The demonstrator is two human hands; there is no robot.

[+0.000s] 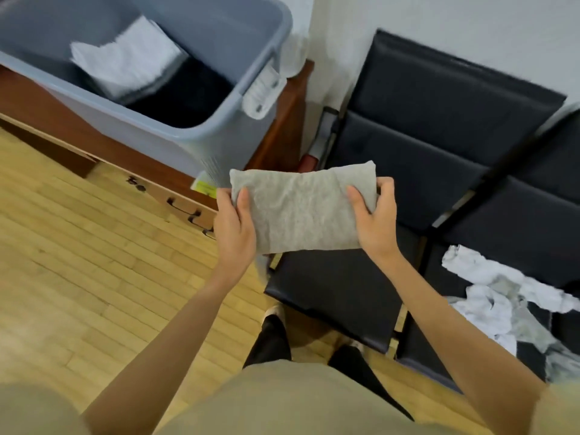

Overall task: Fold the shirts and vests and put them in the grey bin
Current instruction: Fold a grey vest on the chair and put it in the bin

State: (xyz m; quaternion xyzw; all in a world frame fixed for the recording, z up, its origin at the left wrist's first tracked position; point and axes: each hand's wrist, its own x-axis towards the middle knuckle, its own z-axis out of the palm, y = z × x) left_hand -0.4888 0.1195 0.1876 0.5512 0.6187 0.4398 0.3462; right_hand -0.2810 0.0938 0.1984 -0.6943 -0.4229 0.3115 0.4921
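A folded grey garment [301, 208] is held in the air between both hands, just right of and below the grey bin [219, 127]. My left hand [233, 227] grips its left edge, thumb on top. My right hand [375, 218] grips its right edge the same way. The bin stands on a brown wooden desk at the upper left and holds a folded white garment [125, 62] on top of dark folded clothes [188, 95]. A heap of unfolded white and grey clothes [502, 302] lies on a black seat at the right.
Black padded chairs [439, 127] line the wall at the right; one seat [339, 287] is right under the held garment. The desk's drawer front [175, 199] with dark handles juts out at the left. Wooden floor [78, 262] spreads to the left. My legs and shoes show below.
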